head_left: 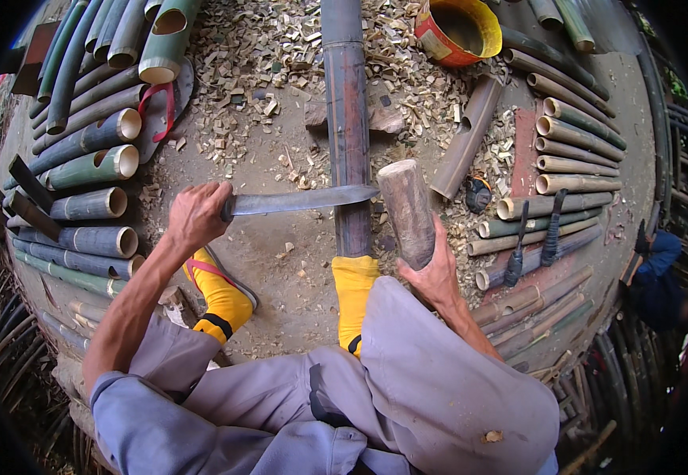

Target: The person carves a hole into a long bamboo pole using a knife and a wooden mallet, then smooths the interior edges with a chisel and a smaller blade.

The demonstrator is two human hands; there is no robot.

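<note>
My left hand [200, 214] is closed round the dark handle of a long knife [300, 201]. Its blade reaches rightward across a thick bamboo pole [350, 150], the tip just past the pole's right edge. My right hand [435, 273] grips a short, thick wooden club [405, 210] at its lower end, the pale cut top pointing away from me. Club and blade tip are close together; I cannot tell whether they touch. A stone block [383, 120] lies under the pole. My foot in a yellow sock [353, 293] is at the pole's near end.
Cut bamboo tubes lie in rows at the left [83, 168] and right [573, 162]. Wood chips [241, 87] cover the ground ahead. A red-yellow bucket [439, 39] stands far right, near a notched bamboo piece [470, 134]. Two dark-handled tools [549, 233] rest on the right-hand tubes. A person [656, 269] is at far right.
</note>
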